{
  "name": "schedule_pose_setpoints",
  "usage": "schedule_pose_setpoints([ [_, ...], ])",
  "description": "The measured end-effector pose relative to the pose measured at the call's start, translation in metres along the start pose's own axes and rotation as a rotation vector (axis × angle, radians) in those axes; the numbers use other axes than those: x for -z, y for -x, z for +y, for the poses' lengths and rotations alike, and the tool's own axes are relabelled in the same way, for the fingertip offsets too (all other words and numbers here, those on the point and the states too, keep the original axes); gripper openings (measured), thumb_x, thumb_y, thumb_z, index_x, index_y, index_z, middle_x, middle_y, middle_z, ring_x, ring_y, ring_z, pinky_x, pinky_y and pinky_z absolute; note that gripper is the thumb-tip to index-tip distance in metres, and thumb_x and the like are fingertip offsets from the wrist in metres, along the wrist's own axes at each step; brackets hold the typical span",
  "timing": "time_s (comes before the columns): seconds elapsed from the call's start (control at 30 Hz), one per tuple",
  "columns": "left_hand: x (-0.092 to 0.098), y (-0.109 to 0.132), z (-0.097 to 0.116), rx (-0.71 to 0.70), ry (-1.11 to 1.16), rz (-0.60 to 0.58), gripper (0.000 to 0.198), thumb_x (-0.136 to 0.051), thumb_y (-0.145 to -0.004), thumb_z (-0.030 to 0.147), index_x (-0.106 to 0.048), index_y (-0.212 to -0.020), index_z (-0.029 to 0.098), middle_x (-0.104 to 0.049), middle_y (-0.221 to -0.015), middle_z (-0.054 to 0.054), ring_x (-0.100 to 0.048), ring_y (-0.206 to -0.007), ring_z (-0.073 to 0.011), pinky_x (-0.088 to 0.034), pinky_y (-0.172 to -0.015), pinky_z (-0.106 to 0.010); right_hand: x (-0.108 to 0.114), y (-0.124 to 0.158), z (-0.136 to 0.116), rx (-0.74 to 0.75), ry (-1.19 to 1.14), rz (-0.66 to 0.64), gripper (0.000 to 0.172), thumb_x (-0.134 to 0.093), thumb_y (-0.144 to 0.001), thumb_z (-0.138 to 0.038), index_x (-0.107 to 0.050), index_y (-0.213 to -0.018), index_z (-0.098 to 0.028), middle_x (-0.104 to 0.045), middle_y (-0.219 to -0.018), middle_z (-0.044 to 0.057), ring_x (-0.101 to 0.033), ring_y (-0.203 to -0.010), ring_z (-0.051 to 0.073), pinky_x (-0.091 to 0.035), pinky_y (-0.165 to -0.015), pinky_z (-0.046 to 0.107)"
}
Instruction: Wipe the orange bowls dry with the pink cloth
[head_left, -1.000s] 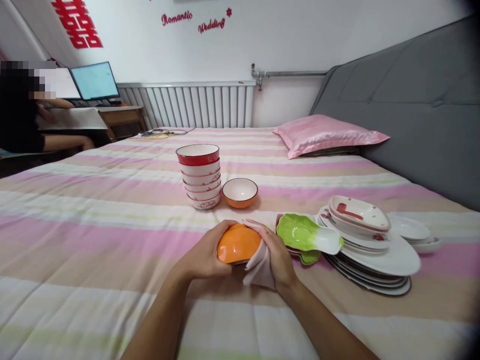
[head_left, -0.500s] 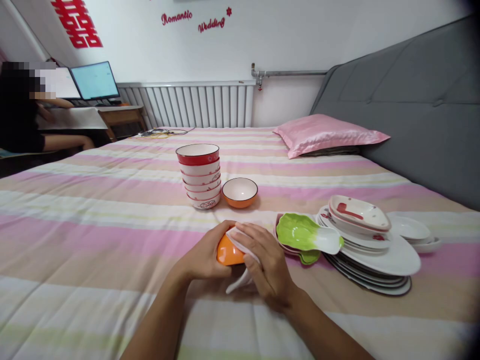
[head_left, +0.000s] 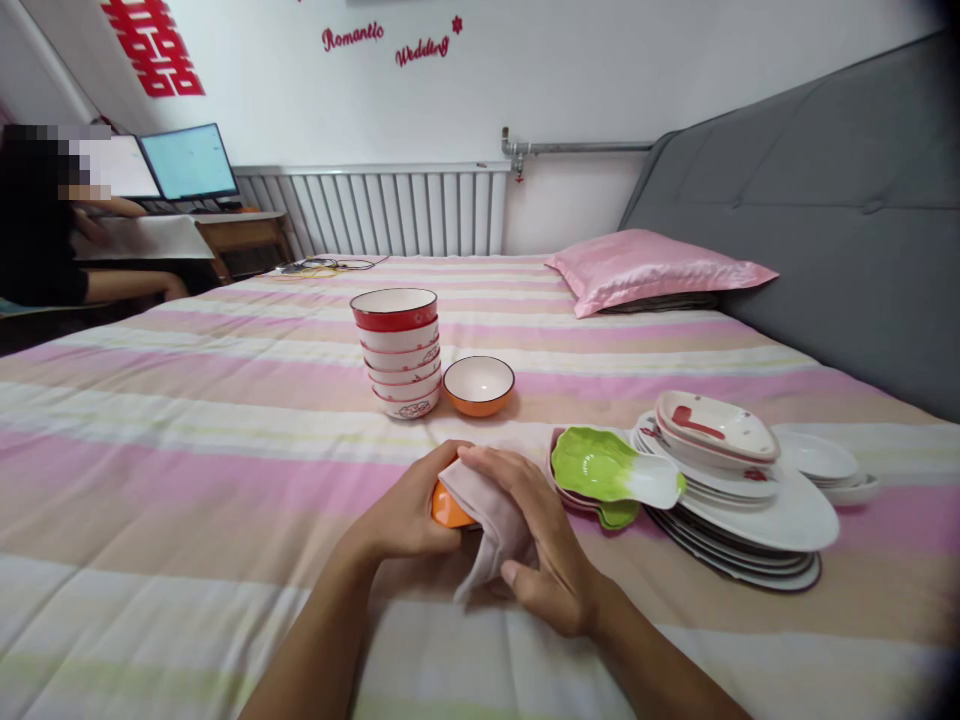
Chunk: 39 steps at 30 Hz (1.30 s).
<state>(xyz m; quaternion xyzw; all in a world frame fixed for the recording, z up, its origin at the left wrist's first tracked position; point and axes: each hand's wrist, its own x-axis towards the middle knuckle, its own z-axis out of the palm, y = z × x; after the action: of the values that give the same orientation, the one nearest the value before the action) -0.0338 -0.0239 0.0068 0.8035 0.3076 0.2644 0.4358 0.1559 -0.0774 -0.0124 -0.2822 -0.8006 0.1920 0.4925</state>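
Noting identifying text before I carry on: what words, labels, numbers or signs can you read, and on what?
"Romantic": red script on the wall.
"Wedding": red lettering on the wall.
"囍": red sign on the wall, top cut off.
Monitors: too blurred to read.
Bowl stack: markings too small to read.
Held orange bowl, cloth: none visible.

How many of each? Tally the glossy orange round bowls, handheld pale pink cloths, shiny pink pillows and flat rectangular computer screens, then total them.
Glossy orange round bowls: 2
Handheld pale pink cloths: 1
Shiny pink pillows: 1
Flat rectangular computer screens: 2
Total: 6
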Motion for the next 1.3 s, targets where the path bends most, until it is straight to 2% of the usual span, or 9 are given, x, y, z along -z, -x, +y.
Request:
schedule_pose_setpoints([
  [0.13,-0.001,-0.001,0.003,0.039,-0.004,0.017,0.066,-0.056,-0.057,0.004,-0.044,-0.12,0.02,-0.055,-0.103,-0.001,-0.056,-0.088,-0.0197,-0.047,-0.074,-0.029,0.0,-0.001,0.002,-0.054,0.02,0.008,0.089,-0.043,-0.053,-0.012,-0.033,-0.141,-0.018,-0.04,-0.147,0.005,-0.034,-0.137,0.025,-0.029,-0.115,0.046],
  [0.23,-0.002,-0.001,0.003,0.04,-0.006,0.026,0.067,-0.057,-0.057,0.005,-0.044,-0.121,0.02,-0.056,-0.105,-0.001,-0.055,-0.09,-0.0199,-0.047,-0.075,-0.029,-0.003,-0.002,0.006,-0.009,0.156,0.005,0.087,-0.044,-0.052,-0.006,-0.037,-0.138,-0.017,-0.042,-0.146,0.006,-0.031,-0.139,0.024,-0.028,-0.116,0.047],
  [0.4,-0.003,-0.002,0.005,0.041,-0.017,0.025,0.065,-0.054,-0.056,0.005,-0.045,-0.119,0.019,-0.057,-0.111,-0.003,-0.056,-0.095,-0.0216,-0.048,-0.079,-0.031,-0.009,-0.004,0.017,0.132,0.357,0.019,0.064,-0.046,-0.069,-0.001,-0.048,-0.13,-0.02,-0.05,-0.141,0.009,-0.04,-0.134,0.022,-0.037,-0.111,0.047],
  [0.5,-0.005,-0.002,0.007,0.027,-0.023,0.035,0.065,-0.052,-0.054,0.005,-0.045,-0.118,0.019,-0.056,-0.115,-0.004,-0.056,-0.099,-0.0232,-0.048,-0.084,-0.034,-0.011,-0.004,0.021,0.168,0.434,0.09,0.045,-0.053,-0.082,-0.011,-0.052,-0.126,-0.023,-0.058,-0.132,0.009,-0.05,-0.125,0.022,-0.043,-0.105,0.045],
  [0.6,-0.008,-0.002,0.01,0.039,-0.051,0.042,0.066,-0.053,-0.054,0.006,-0.044,-0.118,0.02,-0.057,-0.114,-0.004,-0.056,-0.097,-0.0237,-0.048,-0.083,-0.034,-0.012,-0.002,0.023,0.151,0.448,0.127,0.039,-0.052,-0.087,-0.017,-0.054,-0.125,-0.025,-0.061,-0.129,0.008,-0.055,-0.121,0.022,-0.045,-0.103,0.044],
  [0.83,-0.011,-0.003,0.012,0.059,-0.108,0.067,0.067,-0.054,-0.054,0.007,-0.044,-0.119,0.019,-0.058,-0.109,-0.004,-0.057,-0.091,-0.0224,-0.048,-0.076,-0.032,-0.011,-0.001,0.025,0.076,0.433,0.161,0.037,-0.05,-0.086,-0.017,-0.058,-0.122,-0.025,-0.062,-0.126,0.008,-0.056,-0.118,0.023,-0.047,-0.1,0.043],
  [1.03,-0.011,-0.004,0.01,0.058,-0.109,0.082,0.07,-0.053,-0.054,0.006,-0.044,-0.121,0.02,-0.058,-0.113,-0.004,-0.057,-0.097,-0.0234,-0.049,-0.081,-0.034,-0.01,0.0,0.028,-0.029,0.308,0.155,0.043,-0.049,-0.083,-0.013,-0.057,-0.123,-0.025,-0.06,-0.128,0.006,-0.055,-0.12,0.022,-0.046,-0.101,0.041],
  [1.3,-0.008,-0.004,0.013,0.174,-0.129,0.093,0.066,-0.056,-0.057,0.01,-0.043,-0.121,0.019,-0.058,-0.11,-0.005,-0.059,-0.091,-0.0232,-0.049,-0.076,-0.034,-0.013,0.002,0.039,-0.135,0.173,0.185,0.055,-0.045,-0.077,-0.005,-0.053,-0.127,-0.027,-0.059,-0.128,0.004,-0.053,-0.121,0.021,-0.045,-0.102,0.039],
])
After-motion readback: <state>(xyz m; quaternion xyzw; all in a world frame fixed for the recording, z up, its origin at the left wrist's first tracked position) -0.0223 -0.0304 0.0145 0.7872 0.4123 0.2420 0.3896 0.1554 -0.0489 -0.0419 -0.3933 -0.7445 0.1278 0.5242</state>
